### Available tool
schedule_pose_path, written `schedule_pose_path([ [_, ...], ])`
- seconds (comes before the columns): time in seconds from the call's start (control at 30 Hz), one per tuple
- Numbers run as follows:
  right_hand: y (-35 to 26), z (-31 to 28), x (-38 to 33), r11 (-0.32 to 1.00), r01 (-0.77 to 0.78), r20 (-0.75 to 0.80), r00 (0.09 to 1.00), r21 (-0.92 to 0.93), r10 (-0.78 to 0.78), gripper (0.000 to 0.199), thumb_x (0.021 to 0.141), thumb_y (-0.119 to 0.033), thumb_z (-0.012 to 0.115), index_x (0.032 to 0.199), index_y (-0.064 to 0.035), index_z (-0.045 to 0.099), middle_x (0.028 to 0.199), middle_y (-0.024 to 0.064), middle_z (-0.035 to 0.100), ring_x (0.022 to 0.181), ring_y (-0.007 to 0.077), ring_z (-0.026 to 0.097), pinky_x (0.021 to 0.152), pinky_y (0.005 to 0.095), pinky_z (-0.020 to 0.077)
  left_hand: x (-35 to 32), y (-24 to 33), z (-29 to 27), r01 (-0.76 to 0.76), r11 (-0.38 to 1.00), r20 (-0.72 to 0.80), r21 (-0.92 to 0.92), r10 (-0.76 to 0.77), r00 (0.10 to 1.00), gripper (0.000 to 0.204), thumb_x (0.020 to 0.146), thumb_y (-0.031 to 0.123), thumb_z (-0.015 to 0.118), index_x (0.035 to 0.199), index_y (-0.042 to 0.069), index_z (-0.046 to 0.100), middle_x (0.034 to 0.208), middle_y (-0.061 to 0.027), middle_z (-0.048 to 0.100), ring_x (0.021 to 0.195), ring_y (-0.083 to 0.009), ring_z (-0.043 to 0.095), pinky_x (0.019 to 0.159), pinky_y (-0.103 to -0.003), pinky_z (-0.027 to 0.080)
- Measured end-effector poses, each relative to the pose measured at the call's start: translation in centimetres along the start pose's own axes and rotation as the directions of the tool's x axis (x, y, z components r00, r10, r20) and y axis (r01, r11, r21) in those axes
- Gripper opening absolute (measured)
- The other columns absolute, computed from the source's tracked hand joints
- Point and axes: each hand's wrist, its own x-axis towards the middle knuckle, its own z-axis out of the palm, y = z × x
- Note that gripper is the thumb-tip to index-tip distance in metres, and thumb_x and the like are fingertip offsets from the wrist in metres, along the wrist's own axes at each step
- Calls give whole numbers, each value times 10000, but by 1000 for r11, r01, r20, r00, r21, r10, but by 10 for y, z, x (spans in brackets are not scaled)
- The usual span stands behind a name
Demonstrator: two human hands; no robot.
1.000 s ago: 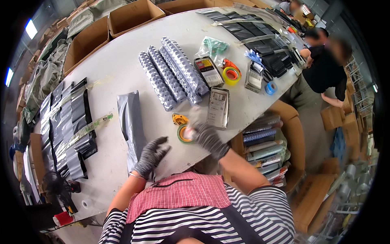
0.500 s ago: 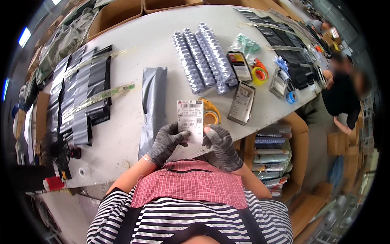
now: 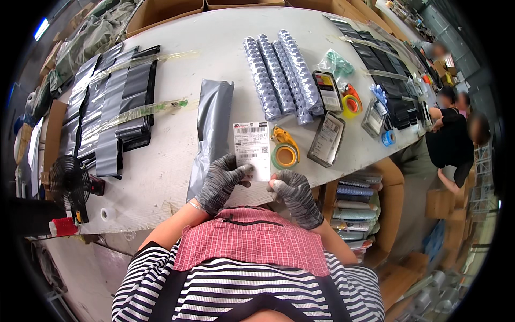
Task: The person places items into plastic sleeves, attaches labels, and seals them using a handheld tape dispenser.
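Upright before my body is a white printed label [image 3: 251, 145], held up over the near edge of the table. My left hand [image 3: 221, 183], in a dark grey knit glove with bare fingertips, grips its lower left part with the thumb on the front. My right hand [image 3: 296, 197], gloved alike, is closed in a pinch at the label's lower right corner. Left of the label lies a long, filled grey plastic mailing bag [image 3: 214, 115], its near end partly behind my left hand. Just beyond the right hand sits an orange tape dispenser [image 3: 286, 151] with a tape roll.
Several bubble-wrapped rolls [image 3: 263, 78] lie at mid-table. Open boxes [image 3: 328, 138] and a yellow tape roll [image 3: 351, 105] are to their right. Stacked black-grey bags [image 3: 126, 102] occupy the left, beside a small fan [image 3: 70, 180]. A carton of packages [image 3: 394, 204] stands below the right edge; people work beyond.
My right fingers have shifted from along the label's right edge to a pinch at its lower right corner. The left hand keeps its grip. The whole view has turned slightly.
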Motion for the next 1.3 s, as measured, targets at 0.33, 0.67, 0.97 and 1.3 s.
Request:
schedule_pose_path([
  [0.33,-1,10,3,999,19,-42,999,-35,-21,195,969,-203,579,978,-17,637,796,19,640,658,56,570,618,211,483,-10,12,9,-424,662,241,618,354,904,262,889,135,717,1112,14,653,929,-84,652,827,-159,632,784,-276,533],
  [0.67,2,12,9,991,90,16,996,-101,-89,213,982,-214,560,988,-16,637,807,30,649,677,66,595,614,219,487,-12,3,13,-350,806,197,478,289,937,195,904,153,700,1031,6,683,879,-108,701,797,-152,675,728,-289,559],
  [0.97,4,15,11,996,59,18,998,-69,-58,217,983,-222,563,1004,-18,634,815,30,653,670,62,594,597,212,485,-9,0,6,-437,743,239,507,366,899,173,895,146,703,1017,23,694,841,-125,689,729,-184,665,666,-317,540],
  [1.3,9,16,14,999,33,15,999,-9,-33,175,975,-175,561,996,-16,631,821,30,651,672,66,597,603,214,495,-8,1,4,-462,733,273,499,373,887,179,896,149,697,1017,18,694,843,-143,695,753,-237,679,696,-340,542],
])
